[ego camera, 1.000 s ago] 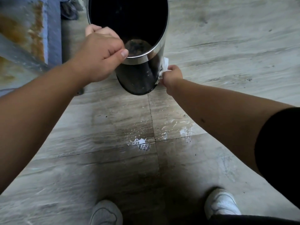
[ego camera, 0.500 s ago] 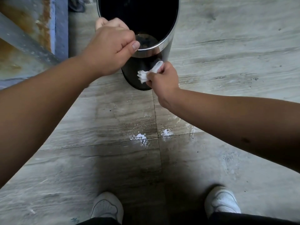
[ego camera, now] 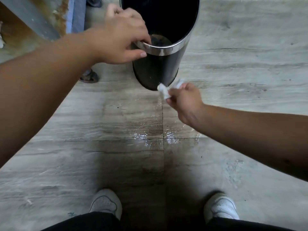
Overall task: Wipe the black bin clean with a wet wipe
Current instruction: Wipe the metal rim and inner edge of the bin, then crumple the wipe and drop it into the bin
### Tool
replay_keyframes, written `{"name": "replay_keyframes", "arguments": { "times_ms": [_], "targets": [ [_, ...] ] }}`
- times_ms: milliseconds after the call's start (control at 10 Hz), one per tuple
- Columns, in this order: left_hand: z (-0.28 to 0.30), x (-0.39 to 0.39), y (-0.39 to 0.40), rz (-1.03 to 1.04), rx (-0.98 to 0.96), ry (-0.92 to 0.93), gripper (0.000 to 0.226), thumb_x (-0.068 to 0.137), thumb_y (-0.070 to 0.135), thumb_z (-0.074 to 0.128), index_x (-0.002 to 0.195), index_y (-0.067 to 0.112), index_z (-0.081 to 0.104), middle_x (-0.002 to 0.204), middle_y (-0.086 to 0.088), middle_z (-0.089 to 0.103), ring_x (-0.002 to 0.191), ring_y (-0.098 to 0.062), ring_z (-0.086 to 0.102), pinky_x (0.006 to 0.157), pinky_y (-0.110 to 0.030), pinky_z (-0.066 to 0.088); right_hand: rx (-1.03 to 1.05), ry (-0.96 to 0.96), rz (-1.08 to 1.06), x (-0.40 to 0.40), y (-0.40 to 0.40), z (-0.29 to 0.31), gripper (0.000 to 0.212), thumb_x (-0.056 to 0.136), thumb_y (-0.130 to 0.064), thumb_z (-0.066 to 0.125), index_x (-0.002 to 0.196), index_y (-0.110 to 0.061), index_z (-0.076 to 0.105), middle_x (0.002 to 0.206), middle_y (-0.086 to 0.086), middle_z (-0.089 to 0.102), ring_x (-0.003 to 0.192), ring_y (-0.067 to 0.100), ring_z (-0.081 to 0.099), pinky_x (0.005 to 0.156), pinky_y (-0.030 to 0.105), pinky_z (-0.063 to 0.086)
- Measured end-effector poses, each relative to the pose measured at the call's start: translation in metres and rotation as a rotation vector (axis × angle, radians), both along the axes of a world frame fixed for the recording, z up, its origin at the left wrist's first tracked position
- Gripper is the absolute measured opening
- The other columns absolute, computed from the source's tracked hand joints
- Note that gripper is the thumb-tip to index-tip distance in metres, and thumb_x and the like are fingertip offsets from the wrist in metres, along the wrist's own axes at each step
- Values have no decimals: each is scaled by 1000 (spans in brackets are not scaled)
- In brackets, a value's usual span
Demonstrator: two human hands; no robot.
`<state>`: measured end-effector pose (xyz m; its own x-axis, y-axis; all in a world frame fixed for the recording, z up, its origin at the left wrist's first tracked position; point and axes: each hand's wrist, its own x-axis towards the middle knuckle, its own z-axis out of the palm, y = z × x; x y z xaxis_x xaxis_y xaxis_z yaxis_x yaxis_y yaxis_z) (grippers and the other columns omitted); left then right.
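Wet grey tiled floor under black bin, white shoes.

The black bin stands on the grey streaked tile floor, its open mouth edged by a shiny metal rim. The left hand grips that rim on the near left side, fingers hooked over into the opening and thumb pressed on the outside of the band. The right hand pinches a crumpled white wet wipe at the bin's lower outer wall, close to the base; motion blur hides whether the wipe touches. Wet patches glisten along the tile joints nearer the person, whose two white shoes show at the bottom edge
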<state>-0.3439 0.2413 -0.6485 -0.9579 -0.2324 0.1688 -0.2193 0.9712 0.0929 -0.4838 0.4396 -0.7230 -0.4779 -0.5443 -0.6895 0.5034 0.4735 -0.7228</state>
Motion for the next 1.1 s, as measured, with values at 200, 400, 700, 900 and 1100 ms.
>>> {"name": "replay_keyframes", "arguments": {
  "times_ms": [200,400,700,900,1100],
  "targets": [
    [-7,2,1,38,-74,48,18,91,27,61,99,13,67,98,-9,69,112,-30,54,93,-45,20,199,212,50,13,-38,-62,14,80,-18,63,76,-20,50,85,5,68,81,26,65,79,42,56],
    [-10,2,5,95,-7,65,25,88,31,59,97,10,69,94,-6,71,123,-31,49,100,-51,20,117,-28,-73,13,-62,-51,24,89,-4,54,69,-16,47,80,12,71,54,15,59,53,27,51],
    [-5,-2,9,0,132,56,17,85,16,69,94,3,68,88,-11,68,114,-38,54,93,-56,44,-77,-286,-235,39,-69,2,16,83,7,59,99,1,58,81,14,69,55,13,67,50,17,51],
    [-1,-1,15,-11,138,62,17,83,14,72,93,1,70,86,-13,70,105,-38,57,87,-50,48,-292,-513,214,53,-20,93,16,89,7,51,93,-8,50,63,7,59,48,7,56,39,14,43],
    [-2,9,38,74,189,72,29,82,21,61,97,-3,66,96,-26,66,98,-44,59,87,-53,50,-577,50,414,-3,-32,157,23,84,11,58,106,6,52,80,22,61,59,24,62,46,24,52]
  ]
}}
